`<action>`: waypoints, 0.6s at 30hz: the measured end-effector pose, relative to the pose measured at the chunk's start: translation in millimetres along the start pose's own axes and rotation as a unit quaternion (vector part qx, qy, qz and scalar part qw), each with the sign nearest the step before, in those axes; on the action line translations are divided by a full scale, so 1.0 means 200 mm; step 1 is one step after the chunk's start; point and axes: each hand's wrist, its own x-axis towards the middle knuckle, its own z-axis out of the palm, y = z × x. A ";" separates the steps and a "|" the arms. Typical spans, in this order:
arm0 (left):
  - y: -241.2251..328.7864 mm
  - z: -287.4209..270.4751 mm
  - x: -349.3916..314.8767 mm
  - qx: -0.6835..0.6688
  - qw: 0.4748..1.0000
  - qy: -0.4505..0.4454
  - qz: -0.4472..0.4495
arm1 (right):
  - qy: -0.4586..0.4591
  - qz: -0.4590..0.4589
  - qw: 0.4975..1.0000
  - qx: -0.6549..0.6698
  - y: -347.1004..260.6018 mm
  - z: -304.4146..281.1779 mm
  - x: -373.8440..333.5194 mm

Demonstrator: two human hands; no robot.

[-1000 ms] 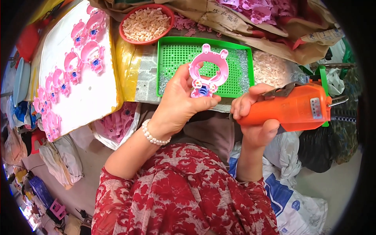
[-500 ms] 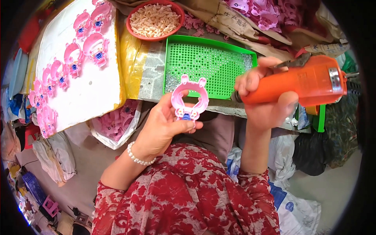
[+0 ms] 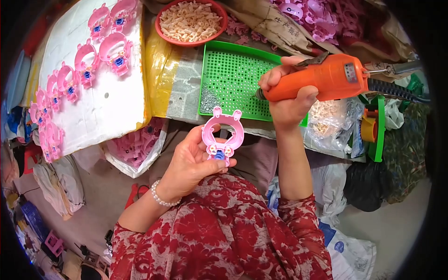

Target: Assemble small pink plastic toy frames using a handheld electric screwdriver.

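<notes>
Between the fingers and thumb of my left hand point(image 3: 184, 161) is a pink plastic toy shell point(image 3: 235, 127), ring-shaped with two small ears on top and a blue piece near its lower end. My right hand point(image 3: 291, 100) is wrapped round an orange electric screwdriver point(image 3: 322, 78). Its tip points left, over the green perforated tray point(image 3: 233, 70), apart from the shell. Small metal screws point(image 3: 210, 101) lie in the tray's left corner. The tip of the tool is too small to make out clearly.
A white foam board point(image 3: 109, 109) at the left carries rows of similar pink shells point(image 3: 116, 49). Behind stands a red bowl point(image 3: 161, 35) of cream plastic parts. More pink parts point(image 3: 317, 23) fill a sack at the back right. A cable point(image 3: 396, 88) trails from the screwdriver.
My right hand has moved left with the screwdriver, bringing its tip over the tray. My left hand has lowered the pink shell slightly towards me.
</notes>
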 end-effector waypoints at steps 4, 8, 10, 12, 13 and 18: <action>-0.01 0.00 0.01 -0.013 1.000 0.011 -0.005 | 0.009 -0.010 1.000 0.004 0.01 0.01 0.01; -0.01 0.00 0.01 -0.015 1.000 0.012 -0.006 | 0.008 -0.013 1.000 0.002 0.02 -0.01 0.01; -0.02 0.00 0.01 -0.015 1.000 0.017 -0.006 | 0.009 -0.010 1.000 -0.002 0.02 0.00 0.01; -0.02 0.00 0.01 -0.011 1.000 0.019 0.009 | 0.010 -0.010 1.000 -0.004 0.02 0.00 0.01; -0.02 0.00 0.01 -0.011 1.000 0.019 0.009 | 0.011 -0.012 1.000 -0.007 0.02 0.00 0.01; -0.03 0.02 0.01 0.018 0.998 0.036 0.057 | 0.015 -0.011 1.000 0.014 -0.06 0.02 -0.01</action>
